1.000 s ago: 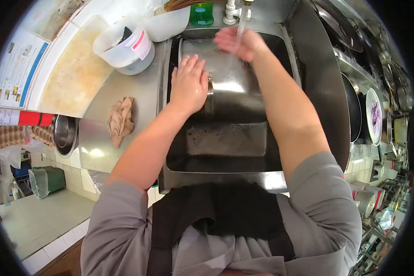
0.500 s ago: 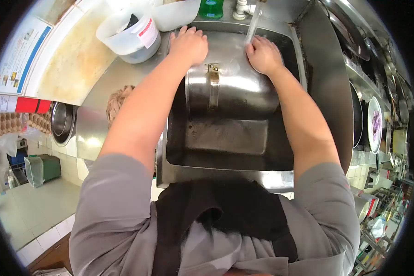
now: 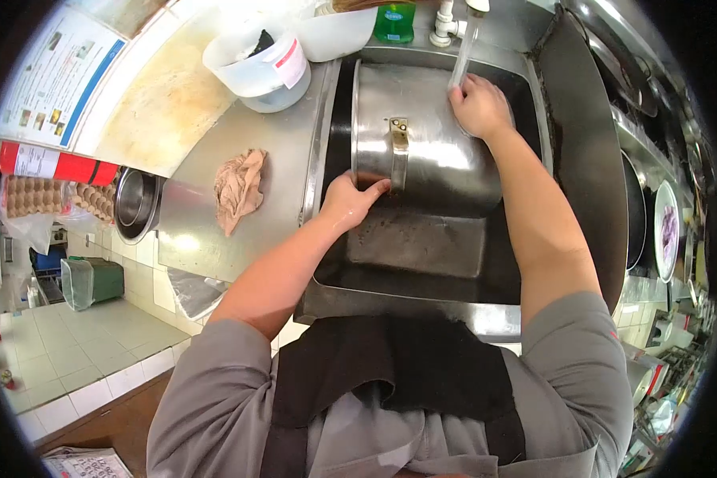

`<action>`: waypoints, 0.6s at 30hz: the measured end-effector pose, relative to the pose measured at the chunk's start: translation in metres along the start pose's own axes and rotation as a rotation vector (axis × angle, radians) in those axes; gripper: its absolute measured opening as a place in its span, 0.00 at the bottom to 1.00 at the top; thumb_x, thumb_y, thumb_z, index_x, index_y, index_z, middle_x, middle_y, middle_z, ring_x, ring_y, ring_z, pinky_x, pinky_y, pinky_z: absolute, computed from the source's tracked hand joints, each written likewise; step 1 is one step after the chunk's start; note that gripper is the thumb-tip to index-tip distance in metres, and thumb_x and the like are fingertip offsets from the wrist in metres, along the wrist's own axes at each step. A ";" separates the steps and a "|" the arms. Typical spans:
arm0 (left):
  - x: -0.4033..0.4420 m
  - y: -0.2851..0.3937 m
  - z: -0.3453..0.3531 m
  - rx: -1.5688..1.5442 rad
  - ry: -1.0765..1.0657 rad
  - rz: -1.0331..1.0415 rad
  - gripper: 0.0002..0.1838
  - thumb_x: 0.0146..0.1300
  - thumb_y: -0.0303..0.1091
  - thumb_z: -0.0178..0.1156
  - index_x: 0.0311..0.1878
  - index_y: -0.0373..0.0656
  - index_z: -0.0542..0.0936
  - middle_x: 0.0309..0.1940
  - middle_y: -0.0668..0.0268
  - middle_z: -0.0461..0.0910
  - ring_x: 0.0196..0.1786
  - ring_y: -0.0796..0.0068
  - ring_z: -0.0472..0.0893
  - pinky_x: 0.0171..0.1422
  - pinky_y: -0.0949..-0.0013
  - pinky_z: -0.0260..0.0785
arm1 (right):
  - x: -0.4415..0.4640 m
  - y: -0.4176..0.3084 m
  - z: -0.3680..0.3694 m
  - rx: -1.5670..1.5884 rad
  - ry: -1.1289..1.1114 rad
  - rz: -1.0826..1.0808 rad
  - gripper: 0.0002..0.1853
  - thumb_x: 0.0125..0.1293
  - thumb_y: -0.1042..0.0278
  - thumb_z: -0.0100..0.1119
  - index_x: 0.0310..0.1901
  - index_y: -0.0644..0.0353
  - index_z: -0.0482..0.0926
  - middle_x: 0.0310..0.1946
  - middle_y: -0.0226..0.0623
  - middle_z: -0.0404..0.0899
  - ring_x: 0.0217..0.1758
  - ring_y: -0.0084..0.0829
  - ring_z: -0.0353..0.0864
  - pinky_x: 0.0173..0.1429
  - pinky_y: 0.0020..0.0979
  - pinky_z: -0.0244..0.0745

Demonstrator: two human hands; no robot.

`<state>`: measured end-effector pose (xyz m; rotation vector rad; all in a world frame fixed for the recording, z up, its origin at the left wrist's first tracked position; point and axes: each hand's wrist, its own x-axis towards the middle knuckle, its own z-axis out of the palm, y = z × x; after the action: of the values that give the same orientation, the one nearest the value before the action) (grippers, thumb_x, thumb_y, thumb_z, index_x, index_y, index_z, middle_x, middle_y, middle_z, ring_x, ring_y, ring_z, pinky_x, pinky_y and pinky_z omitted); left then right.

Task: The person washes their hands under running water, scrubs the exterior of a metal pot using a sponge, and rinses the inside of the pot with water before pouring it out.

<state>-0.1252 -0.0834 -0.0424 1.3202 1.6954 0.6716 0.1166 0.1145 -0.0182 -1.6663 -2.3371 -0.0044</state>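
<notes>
A large metal pot lies on its side in the sink, its rim facing left and a riveted handle on its upper side. My left hand grips the pot's rim at the lower left, thumb outside near the handle and fingers hidden inside. At the pot's upper right, my right hand rests against the base end, fingers curled over it. Water runs from the faucet down beside the right thumb. Whether the right fingers clasp the edge is partly hidden.
Left of the sink, a crumpled brown cloth lies on the metal counter. A white plastic tub stands behind it. A green bottle is behind the sink. Pans and a white plate stand at the right.
My left hand has moved from the pot's upper left down to its lower rim. My right hand went from open under the water to lying on the pot. The view has shifted slightly.
</notes>
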 end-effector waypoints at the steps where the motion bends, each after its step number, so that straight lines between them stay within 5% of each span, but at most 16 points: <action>1: 0.004 0.004 -0.003 -0.038 0.123 0.072 0.24 0.65 0.43 0.67 0.56 0.35 0.81 0.49 0.51 0.84 0.55 0.57 0.82 0.63 0.61 0.71 | 0.001 0.002 0.003 -0.020 -0.003 0.001 0.26 0.71 0.50 0.44 0.61 0.57 0.78 0.66 0.46 0.74 0.71 0.45 0.70 0.75 0.46 0.61; 4: 0.023 0.045 -0.041 0.118 0.589 0.468 0.26 0.67 0.41 0.63 0.64 0.36 0.74 0.56 0.50 0.81 0.60 0.56 0.79 0.65 0.58 0.69 | 0.000 0.000 0.002 0.003 0.010 0.023 0.26 0.71 0.50 0.44 0.62 0.57 0.78 0.66 0.45 0.74 0.71 0.44 0.70 0.75 0.46 0.61; 7: 0.068 0.096 -0.137 0.329 0.816 0.684 0.18 0.69 0.44 0.57 0.51 0.39 0.82 0.49 0.47 0.83 0.53 0.47 0.81 0.61 0.55 0.72 | 0.000 -0.001 0.002 0.003 -0.001 0.021 0.26 0.70 0.51 0.45 0.63 0.55 0.77 0.66 0.44 0.74 0.71 0.43 0.70 0.76 0.45 0.60; 10: 0.138 0.121 -0.233 0.731 0.632 0.252 0.19 0.68 0.43 0.53 0.43 0.38 0.86 0.41 0.45 0.85 0.46 0.48 0.84 0.56 0.56 0.75 | -0.002 -0.003 -0.003 0.022 0.009 0.027 0.25 0.70 0.52 0.46 0.60 0.59 0.78 0.65 0.46 0.74 0.71 0.44 0.70 0.75 0.43 0.61; 12: 0.179 0.122 -0.265 1.292 0.338 0.029 0.21 0.69 0.47 0.56 0.50 0.38 0.85 0.48 0.47 0.85 0.51 0.49 0.84 0.59 0.55 0.73 | -0.002 -0.006 -0.006 0.030 0.029 0.026 0.25 0.70 0.53 0.47 0.59 0.60 0.79 0.65 0.46 0.75 0.70 0.45 0.70 0.75 0.42 0.62; 15: 0.191 0.115 -0.261 1.032 0.003 -0.237 0.20 0.60 0.45 0.61 0.48 0.40 0.87 0.47 0.51 0.86 0.51 0.51 0.85 0.58 0.55 0.74 | -0.002 -0.002 -0.003 0.019 0.039 0.033 0.25 0.70 0.53 0.47 0.59 0.60 0.79 0.65 0.46 0.75 0.70 0.45 0.70 0.75 0.43 0.61; 18: 0.252 0.039 -0.275 0.905 -0.057 -0.128 0.24 0.57 0.49 0.65 0.48 0.39 0.87 0.49 0.53 0.85 0.46 0.52 0.86 0.54 0.54 0.76 | -0.002 -0.002 -0.002 0.045 0.032 0.035 0.25 0.69 0.52 0.48 0.58 0.60 0.80 0.66 0.46 0.74 0.71 0.44 0.70 0.76 0.45 0.60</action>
<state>-0.3631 0.1928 0.0473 1.7649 2.1030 -0.2715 0.1156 0.1116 -0.0161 -1.6731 -2.2680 0.0283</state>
